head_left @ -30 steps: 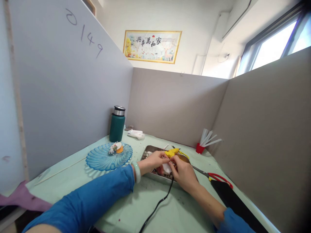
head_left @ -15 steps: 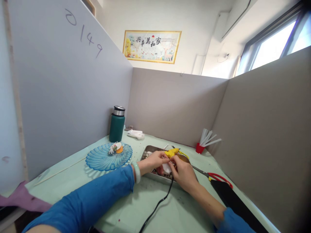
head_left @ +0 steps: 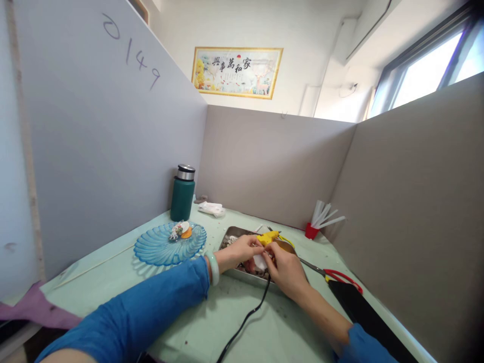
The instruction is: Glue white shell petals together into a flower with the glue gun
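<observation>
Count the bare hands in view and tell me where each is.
2. The left hand is over the metal tray; the right hand is close beside it, nearer the tray's right end. No other hands show.

This looks like a small craft workshop booth: grey partitions (head_left: 272, 156), one marked with a handwritten number (head_left: 132, 56), enclose a green-covered table (head_left: 212, 317) holding a metal tray (head_left: 244, 277) of small pieces (head_left: 230, 241), a yellow glue gun (head_left: 267, 238), red-handled scissors (head_left: 325, 273) and a red cup (head_left: 311, 232) of white sticks (head_left: 320, 215).

Bright daylight, glare at the right-hand window (head_left: 427, 73), soft shadows, wide-angle stretching.
</observation>
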`<act>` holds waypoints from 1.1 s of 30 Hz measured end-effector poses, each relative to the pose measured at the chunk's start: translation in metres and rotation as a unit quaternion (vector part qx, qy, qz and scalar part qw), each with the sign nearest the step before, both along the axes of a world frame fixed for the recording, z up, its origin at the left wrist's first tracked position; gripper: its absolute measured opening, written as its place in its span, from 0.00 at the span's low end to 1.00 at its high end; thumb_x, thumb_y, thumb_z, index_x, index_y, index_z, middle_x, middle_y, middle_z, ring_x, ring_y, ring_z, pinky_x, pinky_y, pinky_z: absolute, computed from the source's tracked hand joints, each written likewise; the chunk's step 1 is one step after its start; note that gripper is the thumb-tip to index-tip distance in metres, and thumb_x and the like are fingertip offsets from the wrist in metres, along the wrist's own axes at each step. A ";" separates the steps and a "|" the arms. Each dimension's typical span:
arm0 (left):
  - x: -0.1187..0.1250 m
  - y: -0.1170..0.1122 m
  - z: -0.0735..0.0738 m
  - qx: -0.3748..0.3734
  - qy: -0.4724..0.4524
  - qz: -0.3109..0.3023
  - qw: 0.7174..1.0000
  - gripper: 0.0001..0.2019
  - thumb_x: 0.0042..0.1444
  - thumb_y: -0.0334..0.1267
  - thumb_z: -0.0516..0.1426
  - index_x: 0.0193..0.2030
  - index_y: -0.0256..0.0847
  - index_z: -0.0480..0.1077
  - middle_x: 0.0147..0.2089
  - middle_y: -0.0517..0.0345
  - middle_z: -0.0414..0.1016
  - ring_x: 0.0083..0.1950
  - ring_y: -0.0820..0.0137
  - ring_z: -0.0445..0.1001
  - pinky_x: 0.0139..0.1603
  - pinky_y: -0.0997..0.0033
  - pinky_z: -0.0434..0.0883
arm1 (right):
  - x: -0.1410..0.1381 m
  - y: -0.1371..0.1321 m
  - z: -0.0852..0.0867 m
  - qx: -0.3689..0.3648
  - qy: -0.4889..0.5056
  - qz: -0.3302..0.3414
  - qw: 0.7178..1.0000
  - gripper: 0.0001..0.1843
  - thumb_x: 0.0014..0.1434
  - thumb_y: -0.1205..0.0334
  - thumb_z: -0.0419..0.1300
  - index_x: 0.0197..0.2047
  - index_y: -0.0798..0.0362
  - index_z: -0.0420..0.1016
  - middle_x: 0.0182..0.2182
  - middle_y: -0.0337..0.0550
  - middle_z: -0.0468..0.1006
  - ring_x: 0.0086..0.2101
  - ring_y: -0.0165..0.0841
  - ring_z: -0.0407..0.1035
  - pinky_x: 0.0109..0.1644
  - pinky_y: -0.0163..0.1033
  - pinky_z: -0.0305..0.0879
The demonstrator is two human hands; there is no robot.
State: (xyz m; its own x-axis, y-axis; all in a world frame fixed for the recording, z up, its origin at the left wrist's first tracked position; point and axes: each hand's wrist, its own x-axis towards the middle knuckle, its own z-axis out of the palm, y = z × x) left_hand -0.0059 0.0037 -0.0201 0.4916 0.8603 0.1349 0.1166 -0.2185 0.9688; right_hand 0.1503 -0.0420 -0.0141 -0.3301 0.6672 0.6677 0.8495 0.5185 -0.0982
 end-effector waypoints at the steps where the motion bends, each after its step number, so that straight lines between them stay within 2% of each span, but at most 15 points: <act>1: 0.000 0.000 0.000 0.002 -0.001 -0.003 1.000 0.21 0.47 0.53 0.54 0.37 0.35 0.65 0.15 0.64 0.65 0.15 0.75 0.66 0.15 0.79 0.63 | 0.000 0.000 0.000 -0.001 0.000 0.001 1.000 0.12 0.60 0.57 0.45 0.36 0.52 0.67 0.25 0.41 0.73 0.26 0.31 0.68 0.28 0.32 0.56; 24: -0.002 0.001 -0.002 0.010 -0.004 -0.013 1.000 0.23 0.46 0.55 0.54 0.38 0.35 0.64 0.15 0.63 0.65 0.15 0.74 0.66 0.15 0.79 0.63 | -0.001 -0.001 0.001 -0.020 0.001 0.000 1.000 0.10 0.59 0.57 0.47 0.36 0.51 0.66 0.26 0.39 0.73 0.26 0.30 0.67 0.29 0.32 0.55; 33: -0.002 0.006 -0.007 0.018 0.038 -0.001 0.999 0.24 0.46 0.56 0.53 0.38 0.35 0.65 0.15 0.62 0.66 0.15 0.74 0.67 0.16 0.79 0.63 | -0.001 0.002 -0.002 -0.027 -0.011 -0.002 1.000 0.10 0.59 0.58 0.46 0.36 0.51 0.66 0.26 0.39 0.73 0.27 0.31 0.67 0.29 0.33 0.55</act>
State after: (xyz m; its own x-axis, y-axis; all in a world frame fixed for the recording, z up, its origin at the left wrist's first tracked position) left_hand -0.0078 0.0101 -0.0268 0.5036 0.8543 0.1285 0.1891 -0.2542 0.9485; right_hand 0.1497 -0.0401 -0.0158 -0.3409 0.7036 0.6235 0.8542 0.5088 -0.1072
